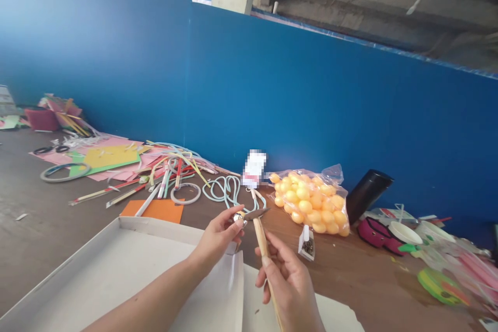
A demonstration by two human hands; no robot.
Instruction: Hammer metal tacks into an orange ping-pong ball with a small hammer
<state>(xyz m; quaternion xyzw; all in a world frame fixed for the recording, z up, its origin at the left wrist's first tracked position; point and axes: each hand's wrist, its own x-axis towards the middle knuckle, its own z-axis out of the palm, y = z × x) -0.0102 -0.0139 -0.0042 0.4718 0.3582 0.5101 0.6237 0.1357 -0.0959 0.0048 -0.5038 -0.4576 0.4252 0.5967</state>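
Over the near centre of the worktop, right of the white tray: hammer, apparently stiff and head-heavy, with pale wooden handle wrapped in the fingers of the right hand; best taken low on the handle for balance. Just left of its dark head, above the tray's far right corner: small silvery piece, pinched in the fingers of the left hand; probably light, hard and slippery, best held by the sides, exact shape impossible to tell.

The handle is tan, the hammerhead perhaps grey-brown, the wall blue.
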